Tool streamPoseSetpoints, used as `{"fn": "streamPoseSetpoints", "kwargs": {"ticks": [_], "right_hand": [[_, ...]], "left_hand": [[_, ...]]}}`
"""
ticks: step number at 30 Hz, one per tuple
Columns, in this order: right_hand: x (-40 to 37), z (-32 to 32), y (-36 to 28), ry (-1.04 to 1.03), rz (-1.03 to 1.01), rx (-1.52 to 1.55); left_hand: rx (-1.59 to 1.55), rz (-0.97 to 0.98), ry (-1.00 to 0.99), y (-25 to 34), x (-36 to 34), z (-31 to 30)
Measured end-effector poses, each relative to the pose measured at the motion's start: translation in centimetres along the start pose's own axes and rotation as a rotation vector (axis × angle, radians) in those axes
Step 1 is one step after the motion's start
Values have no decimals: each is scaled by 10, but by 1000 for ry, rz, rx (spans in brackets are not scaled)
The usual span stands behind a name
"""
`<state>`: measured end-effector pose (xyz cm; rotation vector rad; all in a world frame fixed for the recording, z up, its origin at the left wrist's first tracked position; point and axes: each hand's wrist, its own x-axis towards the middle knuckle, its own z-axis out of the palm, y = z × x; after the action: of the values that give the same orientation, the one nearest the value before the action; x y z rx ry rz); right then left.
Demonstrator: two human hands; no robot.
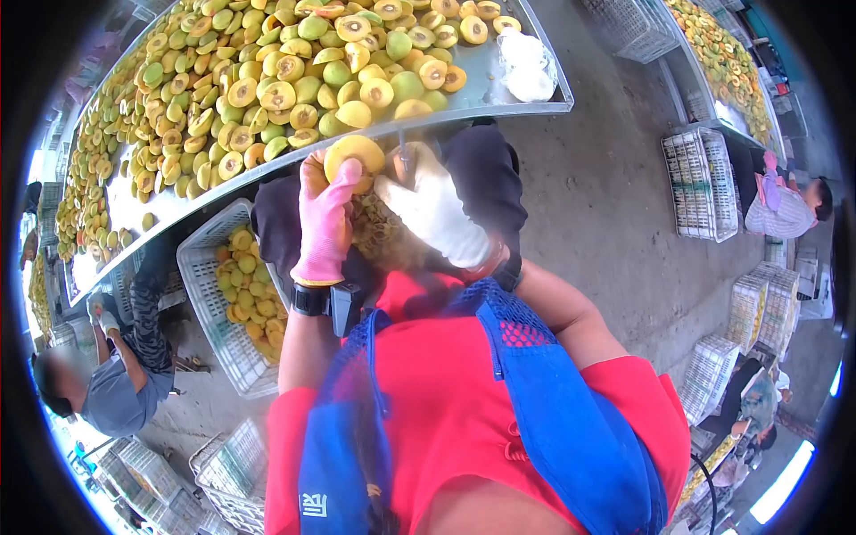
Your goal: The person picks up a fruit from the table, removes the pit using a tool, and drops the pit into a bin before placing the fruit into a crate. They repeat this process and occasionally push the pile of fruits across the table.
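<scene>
My left hand (327, 218), in a pink glove, is closed round a yellow peach half (355, 159) in front of the table edge. Close beside it on the right is my right hand (428, 201) in a white glove, its fingers curled. A thin dark piece, perhaps a tool, shows at its fingertips, but the grip hides most of it. Below both hands, between my knees, lies a blurred heap of yellow-brown scraps (382, 234). Just beyond the hands, many peach halves (276, 94) cover the metal table (499, 109).
A white crate (198, 267) of peaches stands left of my legs. A crumpled clear plastic bag (528, 69) lies on the table's right corner. Stacked crates (700, 183) and a seated person (789, 205) are at right. Another person (125, 383) sits at left.
</scene>
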<state>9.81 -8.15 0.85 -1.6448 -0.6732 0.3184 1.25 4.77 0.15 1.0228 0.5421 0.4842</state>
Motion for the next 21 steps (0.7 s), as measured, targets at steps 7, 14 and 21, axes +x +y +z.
{"fn": "streamPoseSetpoints", "kwargs": {"ticks": [7,14,21], "right_hand": [[-2,-1,5,63,-121,-75],[-2,-1,4,47,-161,-23],[-11,5,-7,54,-245,-106]], "left_hand": [[279,180,-19,7,-15,17],[295,10,110,-2,-14,18],[249,351,83,-18,-16,30]]}}
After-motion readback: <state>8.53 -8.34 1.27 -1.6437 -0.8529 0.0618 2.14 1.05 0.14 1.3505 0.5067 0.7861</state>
